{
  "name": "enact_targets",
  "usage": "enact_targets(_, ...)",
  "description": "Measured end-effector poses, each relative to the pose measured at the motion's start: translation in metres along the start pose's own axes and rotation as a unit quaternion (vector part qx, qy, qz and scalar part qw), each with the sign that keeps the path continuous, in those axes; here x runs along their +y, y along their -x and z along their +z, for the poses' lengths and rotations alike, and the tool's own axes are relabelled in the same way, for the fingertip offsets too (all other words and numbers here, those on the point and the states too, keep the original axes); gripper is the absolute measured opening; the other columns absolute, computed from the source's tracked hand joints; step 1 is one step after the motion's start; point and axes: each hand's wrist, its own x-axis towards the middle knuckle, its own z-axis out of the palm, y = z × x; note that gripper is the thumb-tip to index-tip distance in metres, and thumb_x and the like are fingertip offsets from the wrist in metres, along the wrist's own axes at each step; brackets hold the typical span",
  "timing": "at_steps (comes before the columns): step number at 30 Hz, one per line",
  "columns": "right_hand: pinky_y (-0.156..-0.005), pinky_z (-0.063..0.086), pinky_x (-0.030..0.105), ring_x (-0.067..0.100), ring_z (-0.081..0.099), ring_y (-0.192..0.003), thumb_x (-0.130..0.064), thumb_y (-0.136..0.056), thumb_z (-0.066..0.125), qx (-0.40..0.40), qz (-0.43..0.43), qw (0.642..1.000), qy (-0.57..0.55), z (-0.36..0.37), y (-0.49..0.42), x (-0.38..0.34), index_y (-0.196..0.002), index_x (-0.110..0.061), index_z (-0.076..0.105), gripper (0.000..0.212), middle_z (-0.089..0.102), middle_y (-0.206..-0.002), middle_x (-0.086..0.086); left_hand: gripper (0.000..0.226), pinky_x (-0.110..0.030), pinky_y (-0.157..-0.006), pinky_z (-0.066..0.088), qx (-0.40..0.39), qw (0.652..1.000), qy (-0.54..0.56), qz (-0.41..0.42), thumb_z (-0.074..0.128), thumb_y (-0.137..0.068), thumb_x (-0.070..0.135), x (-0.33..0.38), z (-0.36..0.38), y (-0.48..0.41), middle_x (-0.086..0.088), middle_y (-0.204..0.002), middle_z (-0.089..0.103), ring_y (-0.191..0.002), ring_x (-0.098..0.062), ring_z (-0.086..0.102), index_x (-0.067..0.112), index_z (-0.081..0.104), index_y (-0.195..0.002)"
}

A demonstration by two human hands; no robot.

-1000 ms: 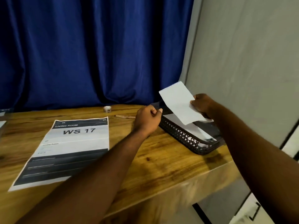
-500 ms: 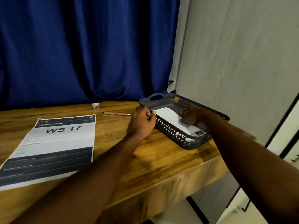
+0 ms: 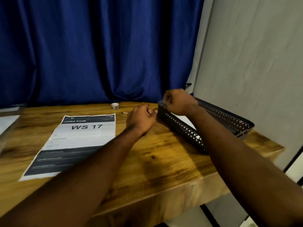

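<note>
A: Looking at the basket [image 3: 180, 126] now: where is it lying?
B: It is lying on the right part of the wooden table [image 3: 164, 161], with its long axis running from about 10 o'clock to 4 o'clock.
A: Which hand is holding it?
B: The right hand [image 3: 177, 102] is sitting at the 10 o'clock end, its fingers curling tightly around the rim there. The left hand [image 3: 142, 116] is resting just beside, with the basket at its 3 o'clock. Its fingers are curled, but I cannot tell if they are pinching the wall.
A: So the right hand is leading?
B: I am judging so: it is nearer, so pulling along the long axis is looking easiest.
</note>
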Motion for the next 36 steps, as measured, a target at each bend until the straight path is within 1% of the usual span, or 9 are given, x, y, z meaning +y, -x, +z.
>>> enact_targets(5, -0.088, 0.060, 0.044, 0.023, 0.072, -0.094, -0.030, -0.079, 0.053, -0.008, -0.069, 0.990, -0.121, 0.054, -0.017, -0.068, -0.092, -0.028, 0.070, 0.021, 0.077, -0.096, -0.003, 0.013, -0.043, -0.092, 0.039, 0.037, 0.994, -0.073, -0.078, 0.054, -0.091, 0.033, -0.039, -0.047, -0.008, 0.000, -0.094, 0.070, -0.099, -0.028, 0.061, 0.023, 0.060, -0.083)
enact_targets(8, -0.096, 0.054, 0.039, 0.028, 0.069, -0.111, -0.026, -0.092, 0.066, -0.062, -0.085, 0.983, -0.151, 0.085, -0.022, -0.112, -0.128, -0.019, 0.066, 0.036, 0.073, -0.121, 0.006, 0.009, -0.044, -0.093, 0.037, 0.037, 0.984, -0.118, -0.125, 0.056, -0.091, 0.028, -0.077, -0.087, -0.004, -0.001, -0.100, 0.068, -0.105, -0.028, 0.059, 0.025, 0.063, -0.086)
enact_targets(11, -0.107, 0.048, 0.039, 0.026, 0.059, -0.128, -0.046, -0.101, 0.062, -0.132, -0.051, 0.975, -0.169, 0.118, -0.025, -0.150, -0.157, -0.025, 0.043, 0.063, 0.059, -0.147, 0.004, 0.008, -0.048, -0.096, 0.047, 0.042, 0.975, -0.153, -0.155, 0.062, -0.087, 0.028, -0.126, -0.124, -0.005, -0.002, -0.102, 0.068, -0.102, -0.028, 0.060, 0.022, 0.066, -0.084)
enact_targets(16, -0.125, 0.026, 0.055, 0.027, 0.035, -0.153, -0.071, -0.099, 0.043, -0.164, -0.098, 0.978, -0.079, 0.165, -0.042, -0.167, -0.155, -0.036, 0.046, 0.067, 0.042, -0.166, -0.003, 0.020, -0.047, -0.089, 0.056, 0.057, 0.971, -0.091, -0.216, 0.069, -0.082, 0.040, -0.184, -0.168, -0.010, -0.001, -0.093, 0.069, -0.092, -0.026, 0.064, 0.022, 0.062, -0.076)
enact_targets(18, -0.126, 0.024, 0.055, 0.026, 0.034, -0.153, -0.069, -0.101, 0.042, -0.148, -0.104, 0.979, -0.089, 0.171, -0.049, -0.167, -0.155, -0.037, 0.046, 0.062, 0.042, -0.166, -0.004, 0.023, -0.049, -0.094, 0.054, 0.047, 0.969, -0.107, -0.219, 0.073, -0.083, 0.045, -0.201, -0.179, -0.014, 0.000, -0.105, 0.069, -0.101, -0.026, 0.063, 0.026, 0.064, -0.093)
enact_targets(21, -0.124, 0.022, 0.058, 0.024, 0.034, -0.153, -0.066, -0.104, 0.040, -0.140, -0.118, 0.980, -0.076, 0.174, -0.057, -0.167, -0.154, -0.039, 0.046, 0.057, 0.042, -0.165, -0.006, 0.067, -0.054, -0.107, 0.045, -0.022, 0.962, -0.130, -0.240, 0.072, -0.084, 0.061, -0.222, -0.187, -0.012, -0.009, -0.140, 0.057, -0.128, -0.033, 0.053, 0.025, 0.052, -0.137)
enact_targets(26, -0.122, 0.025, 0.057, 0.023, 0.037, -0.149, -0.064, -0.105, 0.043, -0.122, -0.135, 0.980, -0.078, 0.175, -0.062, -0.163, -0.149, -0.040, 0.050, 0.051, 0.046, -0.161, -0.008, 0.101, -0.065, -0.121, 0.018, -0.061, 0.958, -0.200, -0.196, 0.064, -0.077, 0.083, -0.233, -0.190, -0.005, -0.006, -0.164, 0.036, -0.152, -0.035, 0.027, 0.032, 0.030, -0.157)
enact_targets(32, -0.123, 0.028, 0.054, 0.022, 0.041, -0.146, -0.060, -0.105, 0.047, -0.107, -0.139, 0.980, -0.094, 0.181, -0.064, -0.162, -0.147, -0.035, 0.054, 0.050, 0.050, -0.157, -0.006, 0.107, -0.058, -0.118, 0.030, -0.069, 0.962, -0.189, -0.186, 0.076, -0.071, 0.077, -0.231, -0.200, -0.007, -0.007, -0.156, 0.045, -0.145, -0.034, 0.037, 0.030, 0.033, -0.156)
enact_targets(36, -0.123, 0.024, 0.053, 0.025, 0.039, -0.148, -0.060, -0.104, 0.050, -0.097, -0.120, 0.984, -0.087, 0.180, -0.061, -0.164, -0.152, -0.033, 0.048, 0.056, 0.046, -0.162, -0.003, 0.090, -0.040, -0.092, 0.058, 0.003, 0.980, 0.001, -0.199, 0.096, -0.067, 0.035, -0.234, -0.202, -0.004, 0.000, -0.121, 0.066, -0.110, -0.020, 0.066, 0.030, 0.044, -0.140)
